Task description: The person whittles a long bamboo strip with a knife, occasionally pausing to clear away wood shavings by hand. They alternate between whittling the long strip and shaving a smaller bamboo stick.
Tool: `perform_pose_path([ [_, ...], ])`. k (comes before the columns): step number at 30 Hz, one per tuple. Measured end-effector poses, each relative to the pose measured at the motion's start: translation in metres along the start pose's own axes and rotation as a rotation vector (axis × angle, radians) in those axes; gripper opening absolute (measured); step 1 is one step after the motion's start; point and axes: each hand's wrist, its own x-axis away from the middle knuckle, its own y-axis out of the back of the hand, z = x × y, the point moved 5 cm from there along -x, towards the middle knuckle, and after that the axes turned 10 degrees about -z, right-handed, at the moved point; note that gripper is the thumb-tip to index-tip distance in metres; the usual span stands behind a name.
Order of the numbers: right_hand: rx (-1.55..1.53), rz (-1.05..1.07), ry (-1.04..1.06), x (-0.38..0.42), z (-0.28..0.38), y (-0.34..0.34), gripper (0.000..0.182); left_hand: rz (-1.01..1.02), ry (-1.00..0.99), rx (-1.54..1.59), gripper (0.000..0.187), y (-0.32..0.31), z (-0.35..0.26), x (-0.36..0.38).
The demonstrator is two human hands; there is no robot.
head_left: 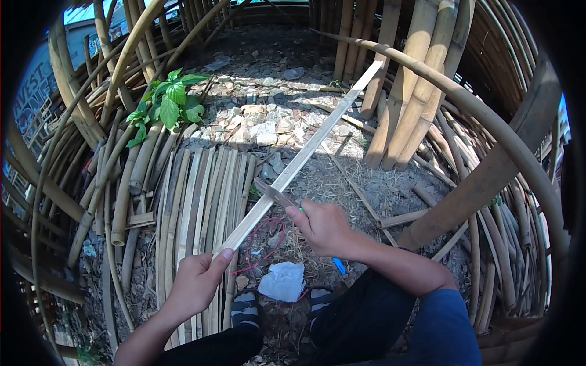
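Observation:
My left hand [198, 280] is closed round the near end of a long pale bamboo strip [314, 143], thumb on top. The strip slants away up and to the right, its far end near the upright poles. In my right hand [323, 229] is a knife [278, 194], its dark blade lying across the strip a little beyond my left hand. A bit of green shows at the handle by my thumb; the blue end [339, 266] of something sticks out below the fist.
Split bamboo strips [201, 201] lie side by side at left. Bamboo poles [418, 91] stand at right, and a curved pole [476, 116] arches over. Beyond are a leafy plant [173, 100] and rubble [262, 128]. A white plastic piece [282, 280] and red string [282, 235] lie near my feet.

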Motion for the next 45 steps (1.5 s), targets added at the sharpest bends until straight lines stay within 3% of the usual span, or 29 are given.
perform_pose_path([
  [3, -0.010, -0.154, -0.066, -0.014, -0.029, 0.012, 0.053, -0.010, 0.009, 0.014, 0.062, 0.002, 0.000, 0.003],
  [7, -0.035, -0.143, -0.137, -0.017, -0.041, 0.018, 0.051, 0.021, 0.042, 0.038, 0.062, -0.002, 0.009, 0.001],
  [9, -0.049, -0.158, -0.117, -0.004, -0.029, 0.010, 0.051, 0.054, 0.128, 0.089, 0.062, -0.005, 0.014, -0.001],
  [11, -0.070, 0.039, -0.017, 0.009, -0.002, -0.001, 0.055, 0.070, 0.136, 0.106, 0.062, -0.005, 0.010, 0.000],
  [14, -0.081, 0.084, 0.122, 0.020, 0.015, -0.010, 0.054, 0.099, 0.143, 0.137, 0.061, -0.006, 0.009, 0.001],
  [24, 0.078, -0.111, 0.125, -0.011, -0.018, 0.016, 0.056, 0.097, 0.110, 0.167, 0.061, -0.001, 0.003, 0.004],
  [26, 0.058, -0.169, -0.085, -0.023, -0.048, 0.028, 0.057, 0.099, 0.127, 0.150, 0.061, 0.002, 0.008, 0.007],
  [30, 0.107, -0.229, -0.120, -0.022, -0.061, 0.038, 0.053, 0.130, 0.157, 0.192, 0.060, -0.005, 0.013, 0.008],
  [33, 0.001, -0.126, -0.089, -0.001, -0.031, 0.020, 0.058, 0.182, 0.217, 0.249, 0.059, -0.007, 0.008, 0.008],
  [35, -0.067, 0.038, 0.048, 0.013, 0.000, 0.006, 0.057, 0.186, 0.228, 0.259, 0.059, -0.009, 0.005, 0.007],
  [39, -0.085, 0.136, 0.085, 0.015, 0.009, -0.006, 0.056, 0.205, 0.203, 0.270, 0.059, -0.009, 0.007, 0.007],
  [45, -0.046, -0.079, -0.094, -0.010, -0.035, 0.016, 0.058, 0.170, 0.171, 0.236, 0.060, -0.006, 0.013, 0.005],
])
